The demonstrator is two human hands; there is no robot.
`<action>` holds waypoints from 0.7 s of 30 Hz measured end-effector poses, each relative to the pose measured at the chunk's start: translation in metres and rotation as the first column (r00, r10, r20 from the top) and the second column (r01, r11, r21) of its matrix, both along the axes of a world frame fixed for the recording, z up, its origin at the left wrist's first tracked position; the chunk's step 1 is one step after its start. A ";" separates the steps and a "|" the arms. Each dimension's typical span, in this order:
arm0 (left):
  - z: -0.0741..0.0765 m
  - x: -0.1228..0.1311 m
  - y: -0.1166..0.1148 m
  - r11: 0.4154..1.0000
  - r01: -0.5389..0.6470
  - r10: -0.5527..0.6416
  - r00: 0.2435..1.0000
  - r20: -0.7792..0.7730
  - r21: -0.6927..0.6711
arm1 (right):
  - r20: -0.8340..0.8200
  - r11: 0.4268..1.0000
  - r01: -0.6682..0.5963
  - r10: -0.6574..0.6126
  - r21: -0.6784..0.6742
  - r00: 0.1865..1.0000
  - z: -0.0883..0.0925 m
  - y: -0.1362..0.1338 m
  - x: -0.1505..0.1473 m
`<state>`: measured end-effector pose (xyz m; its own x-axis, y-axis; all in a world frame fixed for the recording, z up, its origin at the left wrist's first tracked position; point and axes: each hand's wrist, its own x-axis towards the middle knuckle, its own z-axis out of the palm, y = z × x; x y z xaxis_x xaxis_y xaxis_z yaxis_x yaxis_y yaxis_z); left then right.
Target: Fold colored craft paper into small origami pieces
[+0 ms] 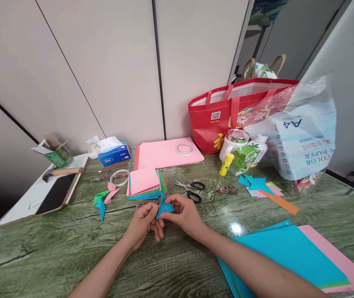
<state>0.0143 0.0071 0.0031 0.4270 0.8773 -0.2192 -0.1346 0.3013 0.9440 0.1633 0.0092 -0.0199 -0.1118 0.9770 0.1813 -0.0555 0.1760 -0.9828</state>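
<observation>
A folded blue paper piece (165,207) with pointed ends is held just above the table, between both hands. My left hand (145,219) pinches its left edge with thumb and forefinger, the other fingers curled below. On the opposite side, my right hand (185,213) grips the piece between thumb and fingers. Right behind it lies a stack of square coloured paper (145,182), pink on top. Black-handled scissors (192,190) rest behind my right hand, blades pointing left. Further left are folded paper pieces in blue (101,208), green (100,196) and pink (111,192).
Large blue sheets (276,256) lie under my right forearm. Paper scraps (259,185), a yellow glue stick (226,164), a white mug (231,145) and a red bag (208,132) stand right. Tissues (114,154), a hammer (66,171) and a tape roll (119,177) are left.
</observation>
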 end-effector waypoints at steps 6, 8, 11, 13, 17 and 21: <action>0.002 -0.004 0.002 0.996 -0.001 0.003 1.000 0.023 -0.093 | -0.017 0.999 0.033 -0.032 0.021 0.999 0.003 0.000 0.001; 0.002 -0.004 0.001 0.993 -0.016 0.019 1.000 0.018 -0.114 | -0.025 0.999 0.030 -0.030 0.018 0.999 0.003 0.000 0.001; 0.002 -0.002 -0.001 0.992 -0.048 0.049 0.999 0.002 -0.114 | -0.020 1.000 0.024 -0.024 0.014 1.000 0.002 -0.001 0.001; 0.003 -0.001 -0.002 0.993 -0.064 0.064 0.998 -0.003 -0.099 | -0.004 0.999 0.023 -0.023 0.022 1.000 0.002 -0.001 0.001; 0.004 -0.001 -0.003 0.995 -0.063 0.064 0.998 -0.002 -0.079 | 0.028 0.999 0.021 -0.022 0.045 0.999 0.002 -0.002 0.001; 0.003 -0.001 -0.002 0.997 -0.049 0.050 0.998 0.026 -0.056 | 0.044 0.998 0.037 -0.040 0.057 0.998 0.003 -0.001 0.001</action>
